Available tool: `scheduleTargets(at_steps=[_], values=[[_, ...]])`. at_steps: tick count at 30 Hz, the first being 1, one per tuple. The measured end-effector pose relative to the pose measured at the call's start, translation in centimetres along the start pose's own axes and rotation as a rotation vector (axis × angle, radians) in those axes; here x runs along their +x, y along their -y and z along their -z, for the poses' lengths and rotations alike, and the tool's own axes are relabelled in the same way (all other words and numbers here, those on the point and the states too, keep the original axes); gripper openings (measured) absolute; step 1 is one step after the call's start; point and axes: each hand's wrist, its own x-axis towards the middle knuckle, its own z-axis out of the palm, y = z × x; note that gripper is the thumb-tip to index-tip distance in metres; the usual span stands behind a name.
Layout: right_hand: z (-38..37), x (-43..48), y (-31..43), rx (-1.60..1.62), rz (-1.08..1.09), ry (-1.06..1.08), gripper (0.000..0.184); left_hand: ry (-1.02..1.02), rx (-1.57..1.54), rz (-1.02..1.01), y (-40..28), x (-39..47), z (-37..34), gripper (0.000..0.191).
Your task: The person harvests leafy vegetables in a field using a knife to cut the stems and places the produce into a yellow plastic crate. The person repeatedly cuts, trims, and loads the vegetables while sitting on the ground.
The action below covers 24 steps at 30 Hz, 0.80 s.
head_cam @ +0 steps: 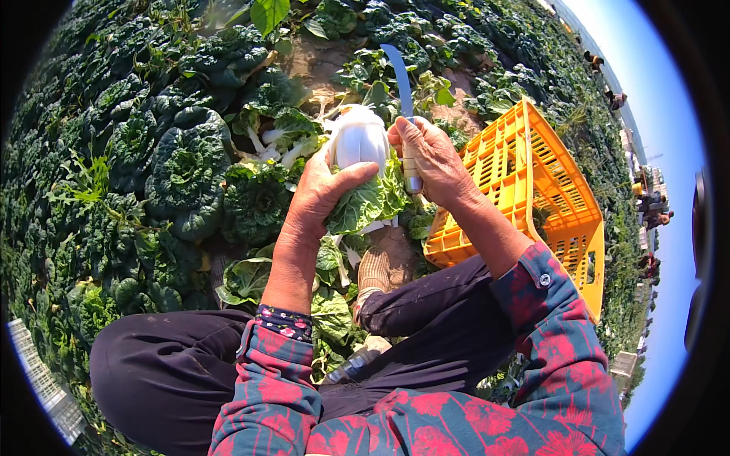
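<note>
My left hand [333, 185] grips a leafy cabbage head [360, 139] from its left side, thumb laid across the front. The cabbage's pale, thick stalks and base point away from me, and its green leaves hang towards my feet. In my right hand [430, 157], just right of the cabbage, is a knife with a wrapped handle [410, 165]. Its curved blade [402, 80] points up and away from me, apart from the cabbage. Loose trimmed leaves [299, 148] lie on the ground left of the cabbage, and more [331, 310] lie between my legs.
A yellow plastic crate [513, 182] sits tilted at my right, close to my right forearm. Dark green leafy heads [188, 165] grow densely on the left. A pale crate [43, 376] is at the lower left. Several people [653, 208] are far off at the right.
</note>
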Motion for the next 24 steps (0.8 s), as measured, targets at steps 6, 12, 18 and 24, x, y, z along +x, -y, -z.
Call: scheduleTargets(at_steps=[6, 12, 18, 24], values=[[2.2, -0.3, 2.7, -0.855, 0.782, -0.323, 0.026, -0.019, 0.29, -0.131, -0.2, -0.1, 0.1, 0.068], [2.0, -0.9, 2.8, -1.091, 0.93, -0.167, 0.023, -0.012, 0.109, -0.075, -1.2, -0.7, 0.5, 0.066], [2.1, -0.3, 2.6, -1.164, 0.958, -0.13, 0.023, 0.017, 0.24, -0.13, -1.3, -0.8, 1.1, 0.067], [2.2, 0.1, 1.7, -1.157, 0.938, -0.123, 0.018, 0.065, 0.245, -0.11, -1.0, -0.7, 1.4, 0.068]])
